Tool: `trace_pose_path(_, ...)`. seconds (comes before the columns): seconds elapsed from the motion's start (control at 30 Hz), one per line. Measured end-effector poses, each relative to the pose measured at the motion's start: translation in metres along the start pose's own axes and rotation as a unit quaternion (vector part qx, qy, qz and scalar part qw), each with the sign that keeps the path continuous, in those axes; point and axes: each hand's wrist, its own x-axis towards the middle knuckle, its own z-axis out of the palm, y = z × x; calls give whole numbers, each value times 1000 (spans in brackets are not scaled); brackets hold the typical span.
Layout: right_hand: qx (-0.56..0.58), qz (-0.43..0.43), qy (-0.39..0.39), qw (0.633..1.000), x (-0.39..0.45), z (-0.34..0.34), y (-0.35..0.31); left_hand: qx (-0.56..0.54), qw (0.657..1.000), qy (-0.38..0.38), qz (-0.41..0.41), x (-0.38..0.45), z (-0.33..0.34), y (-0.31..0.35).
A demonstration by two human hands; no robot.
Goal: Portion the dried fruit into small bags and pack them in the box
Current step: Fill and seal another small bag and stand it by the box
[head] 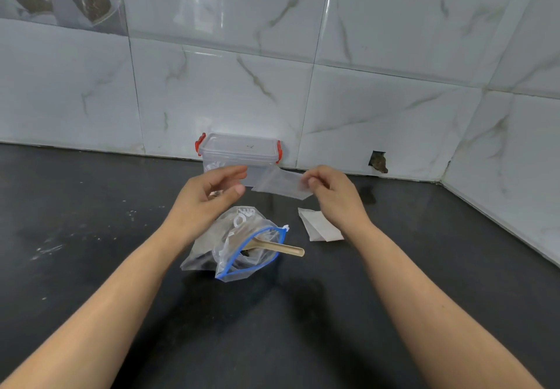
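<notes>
My right hand (330, 191) pinches one end of a small clear bag (280, 183) held above the counter. My left hand (209, 197) hovers just left of that bag with thumb and fingers apart, not touching it. Below them lies a large zip bag (233, 243) with a blue seal, open, holding dark dried fruit. A beige scoop handle (283, 248) sticks out of its mouth. A clear plastic box (239, 152) with red clips and its lid on stands against the wall behind my hands.
A small stack of flat clear bags (321, 225) lies on the black counter (91, 237) to the right of the zip bag. Tiled walls close the back and right side, with a hole (378, 162) in a tile near the corner.
</notes>
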Motion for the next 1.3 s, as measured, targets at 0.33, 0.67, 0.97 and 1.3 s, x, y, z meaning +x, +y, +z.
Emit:
trace_pose_path(0.33,-100,-48,17,994,6,27,-30,58,992,110,13,-4,-6,-2)
trace_pose_path(0.67,-49,-149,-32,987,-23,52,-60,-18,989,147,-5,-12,1,6)
trace_pose_path(0.97,7,-94,-12,996,-25,49,-55,-17,995,91,-29,-16,4,14)
trace_pose_path(1.3,-41,-61,13,997,-29,42,-61,103,989,100,-44,-12,4,34)
